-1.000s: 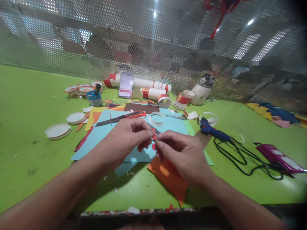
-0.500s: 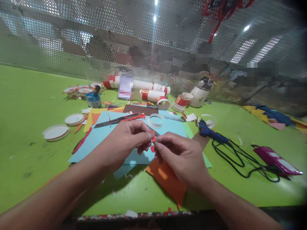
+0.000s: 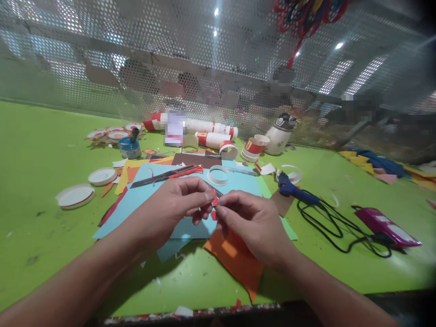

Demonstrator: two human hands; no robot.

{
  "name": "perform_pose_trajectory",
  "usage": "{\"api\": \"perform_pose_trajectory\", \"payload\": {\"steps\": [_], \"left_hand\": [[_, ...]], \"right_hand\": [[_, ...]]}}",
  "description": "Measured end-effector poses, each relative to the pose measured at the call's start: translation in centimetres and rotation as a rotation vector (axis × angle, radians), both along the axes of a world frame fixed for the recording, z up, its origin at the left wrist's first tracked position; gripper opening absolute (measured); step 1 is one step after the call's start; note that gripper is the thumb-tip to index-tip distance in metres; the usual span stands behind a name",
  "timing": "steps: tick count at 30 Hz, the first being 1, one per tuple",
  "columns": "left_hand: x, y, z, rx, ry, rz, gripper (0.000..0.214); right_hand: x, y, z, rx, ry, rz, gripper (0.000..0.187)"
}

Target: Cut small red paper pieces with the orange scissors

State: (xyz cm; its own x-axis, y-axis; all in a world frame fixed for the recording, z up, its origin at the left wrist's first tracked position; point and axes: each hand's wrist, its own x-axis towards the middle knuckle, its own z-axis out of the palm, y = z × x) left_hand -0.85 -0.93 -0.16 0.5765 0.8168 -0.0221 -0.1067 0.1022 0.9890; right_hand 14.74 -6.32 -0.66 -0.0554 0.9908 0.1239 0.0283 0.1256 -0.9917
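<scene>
Both hands meet over a light blue paper sheet (image 3: pixel 143 211). My left hand (image 3: pixel 185 200) pinches a small red paper piece (image 3: pixel 215 197) between thumb and index finger. From the other side, my right hand (image 3: pixel 250 222) is closed with its thumb and fingertips at the lower edge of the same piece. Just beneath, another bit of red paper (image 3: pixel 214 215) shows between the hands. Behind them a white paper ring (image 3: pixel 218 175) rests on the sheet, beside dark scissors with red handles (image 3: pixel 185 172). An orange paper piece (image 3: pixel 231 259) lies under my right hand.
To the right are a blue glue gun (image 3: pixel 296 190) with a black cord and a magenta pouch-like case (image 3: pixel 386 227). White lids (image 3: pixel 75 196) and a blue jar (image 3: pixel 130 147) stand left. Paper cups (image 3: pixel 213 140), a white flask (image 3: pixel 279 135) and a perforated screen (image 3: pixel 204 59) are at the back.
The view has shifted slightly, so the table things appear a little lower and further left. Both hands keep their pinch at the red paper piece, with hardly any movement.
</scene>
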Motion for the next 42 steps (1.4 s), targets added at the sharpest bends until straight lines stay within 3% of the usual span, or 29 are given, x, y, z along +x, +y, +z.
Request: {"api": "perform_pose_trajectory", "payload": {"steps": [11,25,33,38,42], "left_hand": [[-0.1,-0.1,0.2,0.146,0.065,0.031,0.015],[0.0,-0.3,0.4,0.160,0.090,0.033,0.015],[-0.2,0.1,0.2,0.172,0.096,0.064,0.019],[-0.6,0.7,-0.1,0.177,0.135,0.159,0.020],[-0.8,1.1,-0.5,0.132,0.085,0.177,0.020]], "right_hand": [[0.6,0.1,0.3,-0.007,0.000,0.023,0.009],[0.5,0.3,-0.2,-0.140,0.169,0.086,0.008],[1.1,0.6,0.2,-0.023,-0.321,0.095,0.008],[3.9,2.0,1.5,0.106,-0.829,-0.058,0.019],[6.2,1.7,1.5,0.079,-1.168,0.013,0.013]]}}
